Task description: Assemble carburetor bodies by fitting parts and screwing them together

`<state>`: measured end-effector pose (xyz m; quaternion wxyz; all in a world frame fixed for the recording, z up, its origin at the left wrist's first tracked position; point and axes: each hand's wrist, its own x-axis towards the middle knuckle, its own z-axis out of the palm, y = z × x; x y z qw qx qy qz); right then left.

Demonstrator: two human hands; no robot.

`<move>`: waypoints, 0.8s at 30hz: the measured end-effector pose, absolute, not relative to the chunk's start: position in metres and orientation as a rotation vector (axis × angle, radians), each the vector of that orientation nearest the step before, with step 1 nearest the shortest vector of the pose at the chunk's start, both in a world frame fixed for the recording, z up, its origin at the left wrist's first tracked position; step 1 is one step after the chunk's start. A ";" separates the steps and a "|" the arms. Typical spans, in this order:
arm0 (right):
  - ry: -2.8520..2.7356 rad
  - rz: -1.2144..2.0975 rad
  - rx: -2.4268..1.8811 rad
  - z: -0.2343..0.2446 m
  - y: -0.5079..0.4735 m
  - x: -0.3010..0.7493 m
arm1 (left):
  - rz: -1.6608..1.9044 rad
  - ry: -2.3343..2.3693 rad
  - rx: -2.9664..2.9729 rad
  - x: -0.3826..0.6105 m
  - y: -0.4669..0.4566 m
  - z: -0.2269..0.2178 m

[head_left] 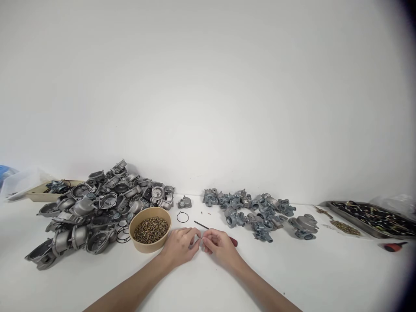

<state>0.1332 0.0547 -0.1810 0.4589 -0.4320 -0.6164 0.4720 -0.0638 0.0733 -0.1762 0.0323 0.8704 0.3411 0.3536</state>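
I have the right hand point(219, 245) pinching a tiny piece point(201, 238), too small to identify from here, over the counter point(195, 288). The left hand point(180, 247) is curled beside it, gripping or not I can't tell, near the screw bowl point(147, 248).

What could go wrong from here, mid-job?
The left hand sits close beside the tub of small brass-coloured parts; a bump might spill them. Anything pinched between it and the right hand is too small to make out and might easily drop. The red-handled tool, partly hidden by the right hand, could roll if nudged.
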 end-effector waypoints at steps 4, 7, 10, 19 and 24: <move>-1.524 1.158 -1.070 -0.182 0.054 0.134 | 1.113 1.047 2.679 -0.064 0.073 -0.176; -1.529 1.154 -1.077 -0.183 0.054 0.135 | 1.138 1.039 2.683 -0.064 0.073 -0.176; -1.537 1.153 -1.076 -0.185 0.053 0.136 | 1.167 1.020 2.692 -0.064 0.075 -0.178; -1.535 1.149 -1.085 -0.186 0.056 0.135 | 1.259 0.924 2.740 -0.065 0.080 -0.182; -1.543 1.151 -1.084 -0.185 0.055 0.136 | 1.264 0.929 2.744 -0.064 0.078 -0.179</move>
